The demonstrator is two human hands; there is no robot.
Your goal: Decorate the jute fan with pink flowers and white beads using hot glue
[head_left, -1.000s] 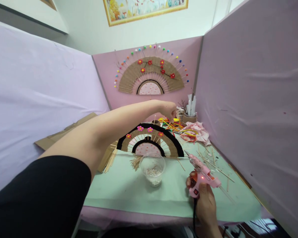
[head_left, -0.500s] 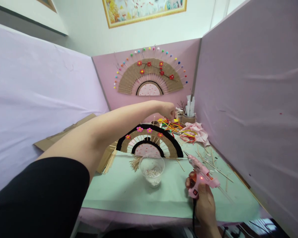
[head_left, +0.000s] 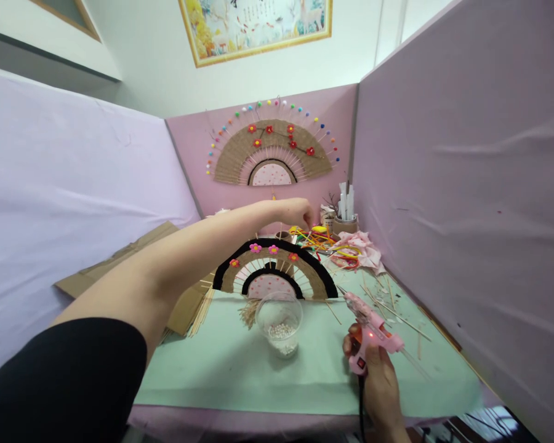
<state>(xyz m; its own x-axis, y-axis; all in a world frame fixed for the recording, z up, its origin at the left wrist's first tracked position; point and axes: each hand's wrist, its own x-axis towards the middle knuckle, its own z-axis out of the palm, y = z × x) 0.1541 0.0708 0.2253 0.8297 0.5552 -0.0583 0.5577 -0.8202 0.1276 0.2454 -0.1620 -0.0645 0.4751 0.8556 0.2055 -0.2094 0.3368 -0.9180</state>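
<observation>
My right hand (head_left: 379,375) grips a pink hot glue gun (head_left: 368,326) by its handle, nozzle tilted up to the left, a small red light lit. A clear glue stick sticks out of its back. My left arm stretches across the table, and my left hand (head_left: 299,213) is over the far side with fingers curled; whatever they hold is hidden. Just below it lie colourful pipe cleaners (head_left: 335,249). A fan-shaped craft (head_left: 323,283) with black trim and pink flowers stands upright on the table. In front of it sits a clear plastic cup (head_left: 281,326) of white beads.
A larger finished fan (head_left: 231,157) hangs on the pink back panel. Crumpled pink cloth (head_left: 367,252) and a pot of white sticks (head_left: 346,224) are at back right. Thin wooden sticks (head_left: 406,317) lie on the right, cardboard (head_left: 115,261) on the left.
My view has tilted up a little. My left hand has shifted slightly left over the far side of the table. The right hand still holds the glue gun in nearly the same place.
</observation>
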